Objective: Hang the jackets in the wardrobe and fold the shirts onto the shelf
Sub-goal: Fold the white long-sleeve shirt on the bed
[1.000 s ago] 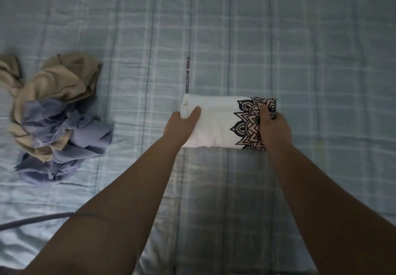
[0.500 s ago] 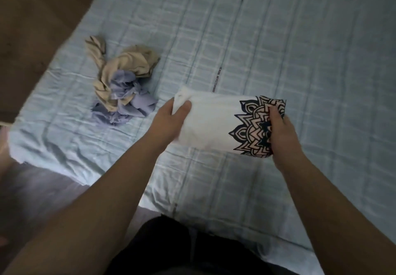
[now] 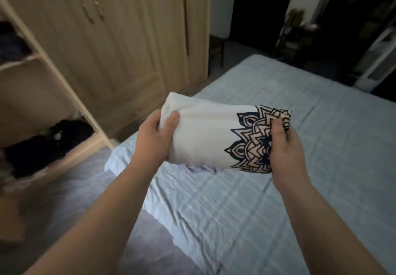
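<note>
Folded white shirt (image 3: 203, 133), mandala print: held in air above bed (image 3: 321, 178) corner, near wardrobe (image 3: 120, 49). Left grip (image 3: 154, 137): thumb and fingers pinching plain end. Right grip (image 3: 285, 152): curled round printed end, underside fingers hidden. Dark clothes (image 3: 42, 144) on lower shelf (image 3: 70, 157): blurred, unidentifiable.

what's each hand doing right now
Left hand: grips the plain end of the folded white mandala-print shirt.
Right hand: grips its printed end.
</note>
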